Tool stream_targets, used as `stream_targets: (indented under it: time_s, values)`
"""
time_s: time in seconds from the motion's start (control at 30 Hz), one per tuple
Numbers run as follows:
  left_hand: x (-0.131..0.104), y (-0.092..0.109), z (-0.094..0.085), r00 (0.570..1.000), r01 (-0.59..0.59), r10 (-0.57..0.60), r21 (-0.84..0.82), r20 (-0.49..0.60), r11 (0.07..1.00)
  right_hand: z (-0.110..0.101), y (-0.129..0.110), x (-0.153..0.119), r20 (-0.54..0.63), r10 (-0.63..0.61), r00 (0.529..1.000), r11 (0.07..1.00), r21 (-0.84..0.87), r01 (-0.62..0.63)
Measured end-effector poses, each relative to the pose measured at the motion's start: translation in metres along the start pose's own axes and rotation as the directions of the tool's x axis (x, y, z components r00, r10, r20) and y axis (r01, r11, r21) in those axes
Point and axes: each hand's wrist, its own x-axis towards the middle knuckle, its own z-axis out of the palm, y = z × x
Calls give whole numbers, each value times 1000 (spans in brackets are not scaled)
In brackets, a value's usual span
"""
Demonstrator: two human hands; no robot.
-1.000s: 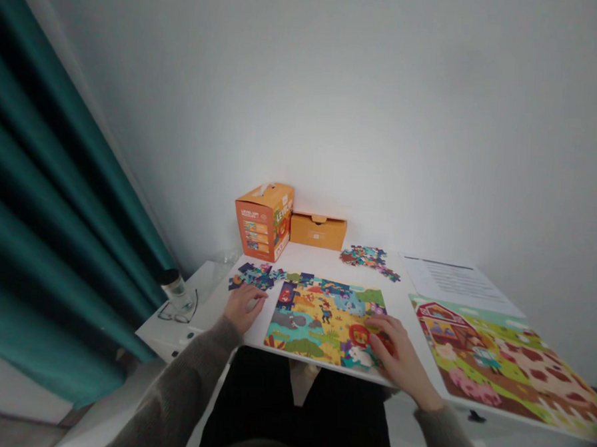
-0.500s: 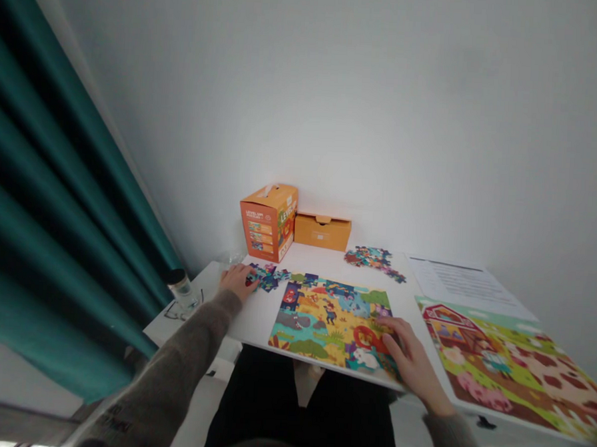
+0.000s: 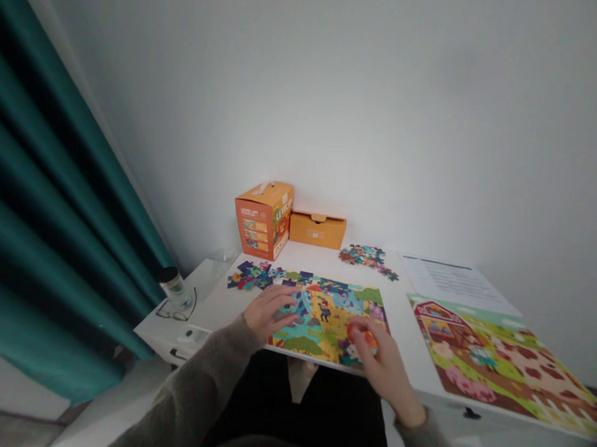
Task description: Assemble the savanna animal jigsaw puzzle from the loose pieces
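Note:
A colourful animal puzzle picture (image 3: 330,328) lies flat at the table's front edge. Over its left part is my left hand (image 3: 268,311), fingers apart, with nothing visible in it. My right hand (image 3: 379,356) is above the picture's lower right, thumb and fingers curled close together near the red lion; whether a piece is between them is too small to tell. Loose dark blue and purple pieces (image 3: 250,274) lie at the picture's upper left. Another heap of pieces (image 3: 364,255) sits further back on the right.
An orange puzzle box (image 3: 263,220) and a lower orange box (image 3: 318,230) stand by the wall. A farm picture (image 3: 501,361) and printed sheet (image 3: 455,285) lie right. A dark-lidded bottle (image 3: 175,289) and glasses (image 3: 174,310) are left.
My left hand has moved right from the loose pieces onto the puzzle picture. My right hand has shifted left over the picture, its fingers now curled. The view has shifted slightly.

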Motion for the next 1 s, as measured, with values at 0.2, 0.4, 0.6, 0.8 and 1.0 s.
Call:
stream_targets:
  time_s: [0.2,0.4,0.6,0.8,1.0]
  values:
    - [8,32,30,1000,-21,23,-88,19,996,53,-30,20,57,67,996,977,198,-77]
    - [9,42,38,939,317,-335,-188,-74,929,61,-24,21,-123,-27,992,1000,2,28]
    - [8,47,48,766,584,-591,-658,252,476,58,-26,13,-187,-255,949,967,-79,244]
    - [4,50,52,724,519,-667,-775,174,361,62,-34,0,-135,-119,984,990,63,128]
    - [-9,53,49,841,469,-520,-683,152,560,63,-31,-3,-148,-7,989,989,143,28]
